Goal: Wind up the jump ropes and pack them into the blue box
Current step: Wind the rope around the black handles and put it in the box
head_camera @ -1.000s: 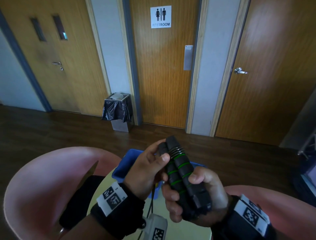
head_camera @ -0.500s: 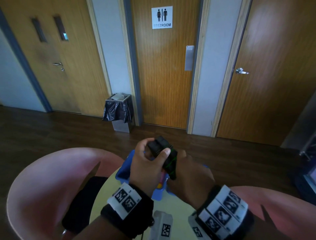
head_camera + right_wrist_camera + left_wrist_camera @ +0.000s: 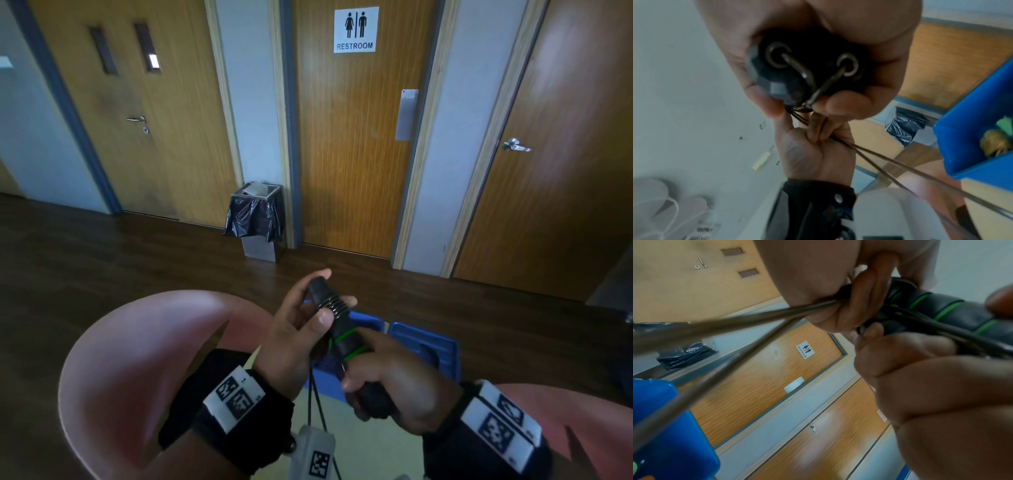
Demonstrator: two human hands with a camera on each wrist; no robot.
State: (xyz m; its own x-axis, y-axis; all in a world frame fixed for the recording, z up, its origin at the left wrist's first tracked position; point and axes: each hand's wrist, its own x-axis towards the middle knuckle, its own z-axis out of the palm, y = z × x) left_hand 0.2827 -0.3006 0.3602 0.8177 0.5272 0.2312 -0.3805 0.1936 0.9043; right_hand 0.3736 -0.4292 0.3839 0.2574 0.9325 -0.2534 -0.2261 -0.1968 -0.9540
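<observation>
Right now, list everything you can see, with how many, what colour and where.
handles: two, black with green rings, held together above the box
cord: thin, dark, several strands running from the handle ends through the left hand and down
box: one, blue, on the table behind the hands; small yellowish and green things inside, too unclear to name
table: one, pale yellow, below the hands
chairs: two, pink, either side of the table
bin: one, grey with black liner, by the restroom door
doors: three, wooden, far wall
restroom sign: one, white, on the middle door
left hand: grips the cord strands and the handles' upper end
right hand: wrapped round the handles' lower end
</observation>
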